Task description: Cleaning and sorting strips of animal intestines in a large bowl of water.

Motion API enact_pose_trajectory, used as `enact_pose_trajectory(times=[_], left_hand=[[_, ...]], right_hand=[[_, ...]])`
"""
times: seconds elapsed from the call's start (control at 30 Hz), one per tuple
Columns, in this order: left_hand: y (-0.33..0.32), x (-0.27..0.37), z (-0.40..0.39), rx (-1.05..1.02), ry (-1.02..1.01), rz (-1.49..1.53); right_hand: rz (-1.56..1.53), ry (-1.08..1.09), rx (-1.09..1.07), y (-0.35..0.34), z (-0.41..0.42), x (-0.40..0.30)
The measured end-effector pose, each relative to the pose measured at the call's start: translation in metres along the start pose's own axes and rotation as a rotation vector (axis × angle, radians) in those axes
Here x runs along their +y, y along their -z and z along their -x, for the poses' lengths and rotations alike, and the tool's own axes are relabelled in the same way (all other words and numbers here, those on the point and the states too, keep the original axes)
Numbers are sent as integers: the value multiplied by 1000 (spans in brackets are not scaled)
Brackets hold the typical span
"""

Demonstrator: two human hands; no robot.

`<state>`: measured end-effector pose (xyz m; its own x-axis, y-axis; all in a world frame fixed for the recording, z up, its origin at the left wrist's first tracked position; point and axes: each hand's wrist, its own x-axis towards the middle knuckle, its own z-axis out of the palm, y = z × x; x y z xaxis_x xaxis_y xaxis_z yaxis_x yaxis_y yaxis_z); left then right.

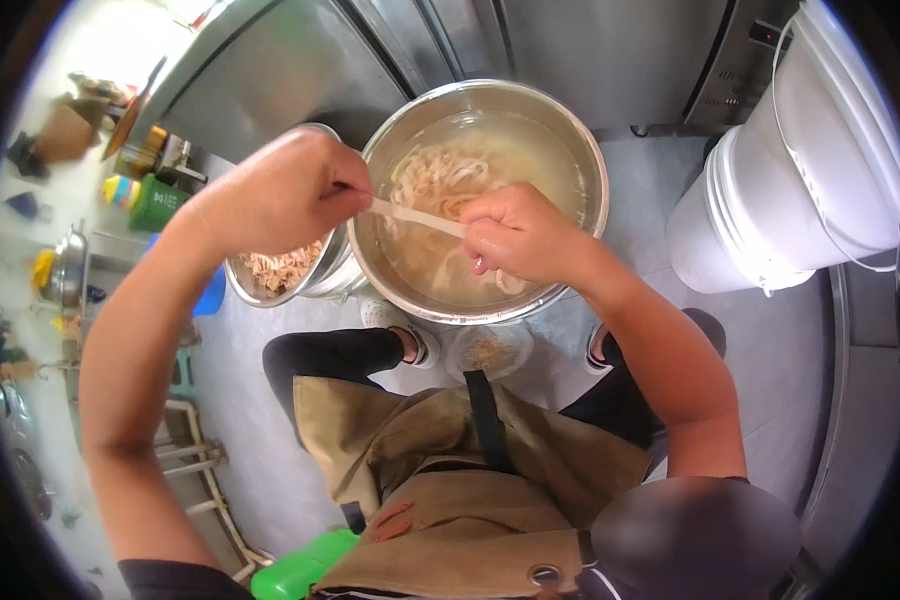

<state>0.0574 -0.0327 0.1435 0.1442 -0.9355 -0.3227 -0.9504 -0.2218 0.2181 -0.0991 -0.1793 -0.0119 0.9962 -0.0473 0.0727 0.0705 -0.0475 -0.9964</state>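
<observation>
My left hand (292,191) pinches one end of a pale, soft strip (418,216), which looks like animal intestine. The other end is held in the closed fist of my right hand (525,234), so the strip stretches almost straight between them. Both hands are over a large stainless steel basin (598,217) of cloudy water. Many similar pale strips (435,176) lie in a tangle under the water. Left of the basin, partly hidden by my left hand and forearm, a smaller steel bowl (251,292) holds pinkish pieces (281,266).
A clear plastic tub (521,356) with small yellowish bits stands on the floor between my feet. Large white buckets (832,150) stand at the right. Steel cabinet fronts (607,60) rise behind the basin. At left are a metal rack (202,457) and a green bin (157,202).
</observation>
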Motion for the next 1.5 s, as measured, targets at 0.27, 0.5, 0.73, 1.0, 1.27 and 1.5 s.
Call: enact_pose_trajectory(times=[0.27,0.5,0.73,1.0,1.27,1.5], left_hand=[[25,-55,29,235,212,-84],[-48,9,1,143,487,774],[-92,17,-31,496,147,828],[-77,19,-27,881,-47,257],[-66,7,-16,949,192,381],[-56,-35,1,1049,212,620]], right_hand=[[-99,-71,-31,12,3,16],[-339,-97,-85,3,-3,-6],[-324,-45,-27,-2,-13,-12],[-321,-53,80,-1,-21,-10],[-259,-90,105,0,-14,-6],[-305,-94,62,4,-6,11]])
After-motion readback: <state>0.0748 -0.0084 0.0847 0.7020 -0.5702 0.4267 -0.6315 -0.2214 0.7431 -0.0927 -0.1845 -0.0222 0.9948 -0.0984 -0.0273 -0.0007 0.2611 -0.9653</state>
